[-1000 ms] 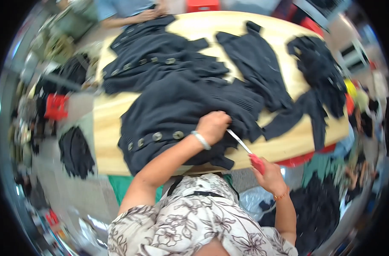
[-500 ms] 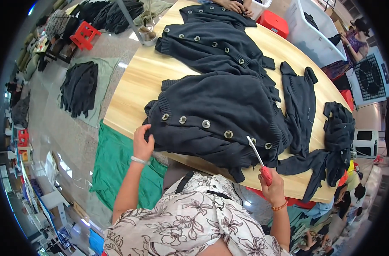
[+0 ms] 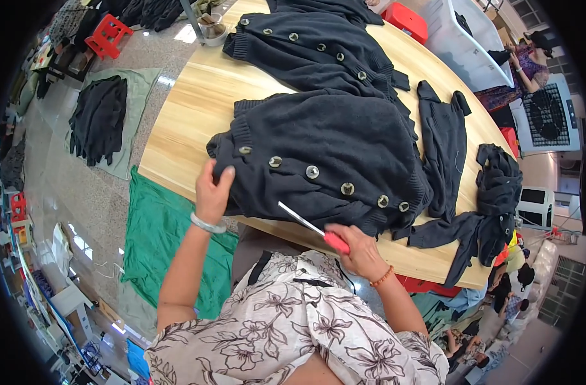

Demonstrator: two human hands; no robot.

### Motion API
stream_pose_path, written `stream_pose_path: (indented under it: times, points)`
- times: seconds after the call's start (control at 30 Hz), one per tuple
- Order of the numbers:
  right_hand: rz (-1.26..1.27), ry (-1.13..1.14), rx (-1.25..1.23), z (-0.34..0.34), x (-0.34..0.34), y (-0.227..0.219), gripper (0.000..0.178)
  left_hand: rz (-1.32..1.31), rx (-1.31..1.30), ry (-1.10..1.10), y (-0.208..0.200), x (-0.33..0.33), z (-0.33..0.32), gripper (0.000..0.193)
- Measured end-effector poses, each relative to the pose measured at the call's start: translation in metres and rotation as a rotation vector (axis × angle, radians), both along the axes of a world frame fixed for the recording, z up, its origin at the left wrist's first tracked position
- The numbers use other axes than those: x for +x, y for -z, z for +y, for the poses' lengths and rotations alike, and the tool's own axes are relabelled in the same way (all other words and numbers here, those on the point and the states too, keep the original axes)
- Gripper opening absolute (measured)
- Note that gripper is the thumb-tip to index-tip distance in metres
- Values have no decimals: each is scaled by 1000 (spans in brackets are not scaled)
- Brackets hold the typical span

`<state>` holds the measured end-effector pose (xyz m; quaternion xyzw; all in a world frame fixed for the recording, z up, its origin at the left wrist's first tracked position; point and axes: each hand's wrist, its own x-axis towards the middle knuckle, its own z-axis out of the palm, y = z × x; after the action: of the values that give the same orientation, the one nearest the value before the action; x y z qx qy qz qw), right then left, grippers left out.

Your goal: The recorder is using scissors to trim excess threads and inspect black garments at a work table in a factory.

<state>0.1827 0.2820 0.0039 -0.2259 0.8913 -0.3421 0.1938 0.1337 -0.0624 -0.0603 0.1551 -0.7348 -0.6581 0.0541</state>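
Currently left hand (image 3: 210,197) sits half-curled at buttoned black cardigan (image 3: 325,141), pinch unclear; right hand (image 3: 361,253) wraps red-handled metal tool (image 3: 332,240), tip toward left hand.

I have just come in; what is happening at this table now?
A person's right hand holds a red-handled tool with a slim metal shaft pointing left over a dark buttoned knit garment. The left hand is at that garment's left edge; whether it grips it is hard to tell. The garment lies on a wooden table, with more dark knitwear beyond it and to the right.
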Motion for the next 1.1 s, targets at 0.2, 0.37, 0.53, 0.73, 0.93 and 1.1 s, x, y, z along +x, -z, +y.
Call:
stream_pose_path:
  times: [0.2, 0.37, 0.53, 0.73, 0.93, 1.1]
  points:
    - [-152, 188, 135, -5, -31, 15, 53, 38, 294, -231, 7, -73, -15, 20]
    - [-211, 281, 47, -4, -37, 13, 47, 110, 87, -187, 57, 4, 5, 44]
    - [-98, 243, 100, -13, -35, 21, 38, -72, 152, -156, 100, 75, 19, 55]
    - [91, 239, 123, -11, -25, 33, 23, 330, -726, 235, 71, 86, 59, 64]
    - [-114, 148, -117, 19, -8, -10, 18, 389, -1070, 322, 96, 81, 69, 56]
    - [-254, 241, -141, 45, 5, -41, 21, 519, -1150, 318, 67, 59, 59, 49]
